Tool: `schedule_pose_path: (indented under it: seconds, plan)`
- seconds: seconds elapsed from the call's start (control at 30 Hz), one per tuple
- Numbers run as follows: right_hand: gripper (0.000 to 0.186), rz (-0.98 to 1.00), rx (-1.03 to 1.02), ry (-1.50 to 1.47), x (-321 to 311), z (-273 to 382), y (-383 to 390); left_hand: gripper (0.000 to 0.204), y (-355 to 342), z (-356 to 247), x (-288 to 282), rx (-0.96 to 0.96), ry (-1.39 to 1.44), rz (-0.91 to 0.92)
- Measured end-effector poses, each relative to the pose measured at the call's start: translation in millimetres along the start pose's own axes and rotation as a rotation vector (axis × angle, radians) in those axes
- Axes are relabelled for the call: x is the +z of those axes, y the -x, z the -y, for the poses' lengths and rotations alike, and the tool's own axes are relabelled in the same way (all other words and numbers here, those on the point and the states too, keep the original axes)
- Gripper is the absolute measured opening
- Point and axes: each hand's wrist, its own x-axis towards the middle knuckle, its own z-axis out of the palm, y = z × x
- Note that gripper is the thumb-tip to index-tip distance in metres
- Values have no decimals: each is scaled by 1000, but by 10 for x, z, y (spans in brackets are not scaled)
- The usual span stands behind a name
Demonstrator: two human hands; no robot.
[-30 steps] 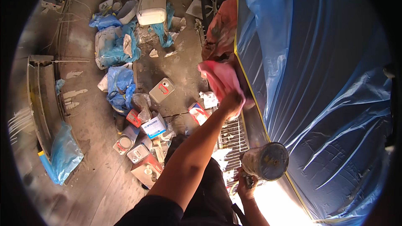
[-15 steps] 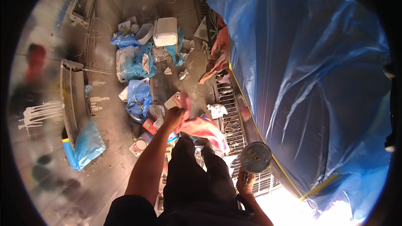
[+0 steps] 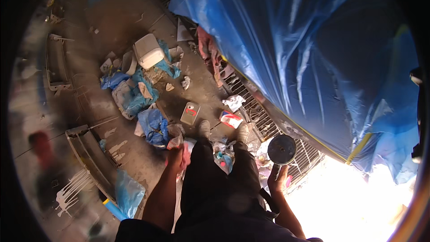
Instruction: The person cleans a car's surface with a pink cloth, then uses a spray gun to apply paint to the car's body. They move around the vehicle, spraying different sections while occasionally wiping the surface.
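Observation:
My left hand (image 3: 174, 159) is closed on a pinkish-red cloth (image 3: 186, 154), held low beside my left leg. To the right of my legs, my right hand (image 3: 278, 178) grips what looks like a spray gun by its handle. The spray gun's round, dark cup top (image 3: 281, 149) faces up and hides most of its body. It is close to the floor grating and the lower edge of a large body wrapped in blue plastic film (image 3: 277, 62). Yellow tape (image 3: 359, 149) runs along the film.
Rags, crumpled blue plastic (image 3: 153, 125) and a white canister (image 3: 148, 51) litter the floor ahead. A tin with a red mark (image 3: 190, 113) stands before my feet. Metal grating (image 3: 304, 157) runs along the right. A metal trough (image 3: 92, 159) lies at left, near splashed white paint (image 3: 71, 192).
My left hand has drawn the cloth back and down toward my left leg; the cloth is now bunched. The view has turned, and the spray gun stays in my right hand.

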Motion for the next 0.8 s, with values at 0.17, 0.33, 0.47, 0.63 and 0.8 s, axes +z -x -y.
schedule_pose_path:
  seconds: [0.17, 0.33, 0.47, 0.63, 0.8]
  plan:
    - [41, -15, -81, -309, 438, 370, 108, 24, -1426, -481, 423, 458, -227, -55]
    - [37, 46, 10, -562, 890, 250, 418, 18, -2130, -1430, 1861, 242, 121, 83]
    - [37, 88, 285, -762, 1257, 48, 773, 7, -2660, -1947, 2325, 524, 626, 142]
    - [36, 59, 421, -752, 1463, -174, 1173, 5, -2739, -1904, 3120, 883, 353, 22]
    - [38, 77, 147, -466, 1348, -69, 899, 38, -3642, -1556, 2423, 571, -968, 357]
